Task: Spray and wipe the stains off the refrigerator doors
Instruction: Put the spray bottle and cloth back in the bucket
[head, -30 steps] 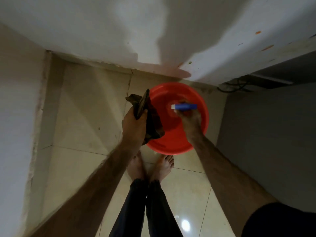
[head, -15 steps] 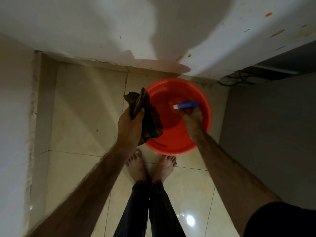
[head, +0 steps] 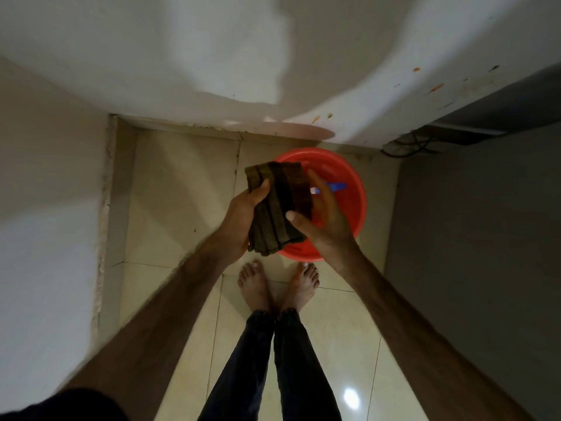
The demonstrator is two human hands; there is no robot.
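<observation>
Left hand [head: 239, 220] gripping cloth [head: 277, 208], right hand [head: 326, 221] open, reaching to it over basin [head: 356, 202]. Readying cloth; next, wiping orange stains [head: 437, 87] on door [head: 349, 71].

Dark brown cloth [head: 277, 208], red basin [head: 353, 208]

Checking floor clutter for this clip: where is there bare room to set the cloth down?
Bare tile lies left of the red basin, up to the left wall, and behind the feet. It is crowded at the basin: the left hand and right hand hold the cloth above it, and a blue object lies inside.
</observation>
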